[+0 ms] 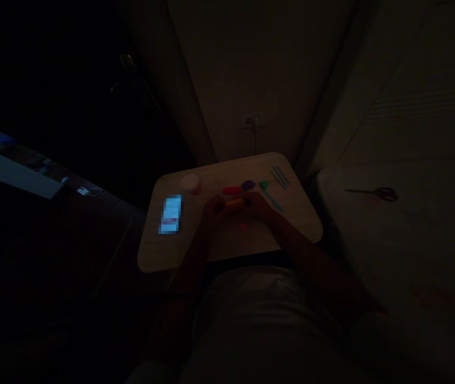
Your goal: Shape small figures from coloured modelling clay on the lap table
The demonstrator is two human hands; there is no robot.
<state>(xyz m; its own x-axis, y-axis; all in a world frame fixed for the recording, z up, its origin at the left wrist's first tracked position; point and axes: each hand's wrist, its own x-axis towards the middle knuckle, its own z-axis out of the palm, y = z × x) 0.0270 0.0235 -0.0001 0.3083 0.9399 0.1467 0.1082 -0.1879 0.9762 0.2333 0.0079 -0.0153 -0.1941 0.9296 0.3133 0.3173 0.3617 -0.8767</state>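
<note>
In the dim head view, my left hand and my right hand meet over the middle of a small wooden table. Between them, their fingers grip an orange piece that looks like modelling clay. Just beyond the hands lie a red piece and a purple piece. To their right is a green lump with a teal strip running from it. A small pink-red piece rests on the near side of the hands. Darkness hides the exact finger positions.
A lit phone lies on the table's left, near a lidded tub. Thin teal sticks lie at the far right corner. Scissors rest on a pale surface to the right. A wall socket holds a plugged cable.
</note>
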